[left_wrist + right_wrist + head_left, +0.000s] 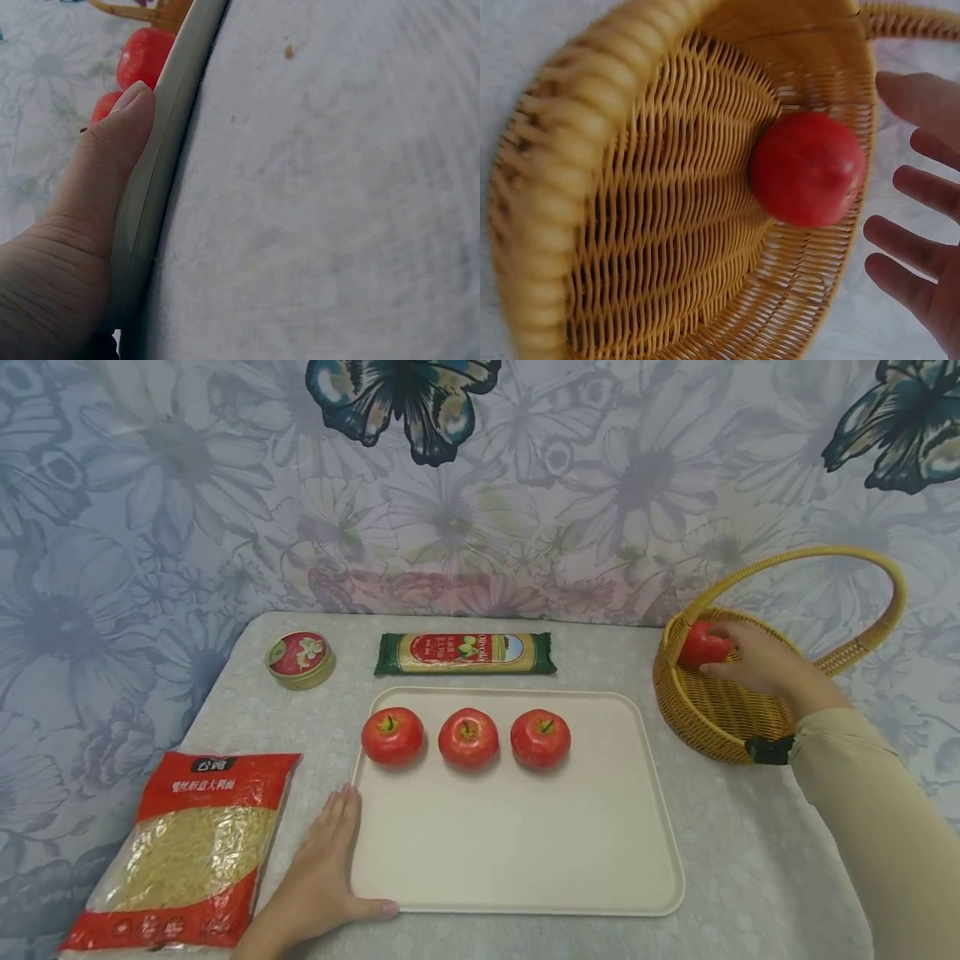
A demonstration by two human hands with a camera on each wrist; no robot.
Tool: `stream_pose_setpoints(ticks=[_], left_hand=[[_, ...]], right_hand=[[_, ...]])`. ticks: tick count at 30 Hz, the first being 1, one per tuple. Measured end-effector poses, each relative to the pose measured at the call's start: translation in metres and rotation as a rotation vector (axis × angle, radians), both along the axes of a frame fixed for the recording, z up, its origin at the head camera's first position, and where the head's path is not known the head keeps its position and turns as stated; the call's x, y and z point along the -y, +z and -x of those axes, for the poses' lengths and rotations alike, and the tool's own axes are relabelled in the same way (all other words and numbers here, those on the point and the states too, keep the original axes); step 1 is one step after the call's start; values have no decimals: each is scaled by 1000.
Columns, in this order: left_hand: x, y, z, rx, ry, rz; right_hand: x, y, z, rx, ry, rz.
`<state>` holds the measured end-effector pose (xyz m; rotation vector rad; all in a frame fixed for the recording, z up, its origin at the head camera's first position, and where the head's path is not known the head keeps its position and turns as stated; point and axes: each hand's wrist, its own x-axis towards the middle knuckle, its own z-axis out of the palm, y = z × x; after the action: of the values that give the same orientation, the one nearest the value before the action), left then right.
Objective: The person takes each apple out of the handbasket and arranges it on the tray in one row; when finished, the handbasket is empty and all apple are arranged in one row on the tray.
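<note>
My left hand (318, 868) rests at the near left corner of a cream tray (517, 843). Its fingers lie along the left side, and the thumb (112, 142) presses the near edge. On the tray, three red apples stand in a row: left (392, 737), middle (468, 739) and right (540, 739). Over at the right, my right hand (761, 664) reaches into a wicker basket (678, 714), close to another red apple (703, 646). In the right wrist view its fingers (904, 244) are spread, apart from that apple (807, 169).
A red-topped round tin (300, 660) sits at the back left. Behind the tray lies a green-ended pasta packet (465, 653). A red bag of pasta (187, 852) is left of my left hand. The basket's tall handle (825, 553) arches above its opening.
</note>
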<state>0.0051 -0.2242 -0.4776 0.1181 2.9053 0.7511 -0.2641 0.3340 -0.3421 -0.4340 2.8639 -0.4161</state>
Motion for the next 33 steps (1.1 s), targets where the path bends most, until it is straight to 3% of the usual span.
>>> stream_pose_setpoints(ticks=[4, 11, 14, 19, 27, 33], left_hand=[[0, 0, 0, -4, 0, -3], [0, -3, 0, 2, 4, -10], [0, -2, 1, 33, 16, -20], [0, 1, 2, 70, 33, -32], [1, -1, 1, 35, 26, -31], [1, -1, 1, 48, 28, -27]], right_hand=[[-2, -1, 15, 19, 7, -59], [-1, -4, 30, 78, -69, -114], [2, -8, 33, 73, -23, -122], [8, -15, 35, 75, 44, -148], [13, -15, 29, 131, -44, -94], [13, -16, 30, 143, -98, -60]])
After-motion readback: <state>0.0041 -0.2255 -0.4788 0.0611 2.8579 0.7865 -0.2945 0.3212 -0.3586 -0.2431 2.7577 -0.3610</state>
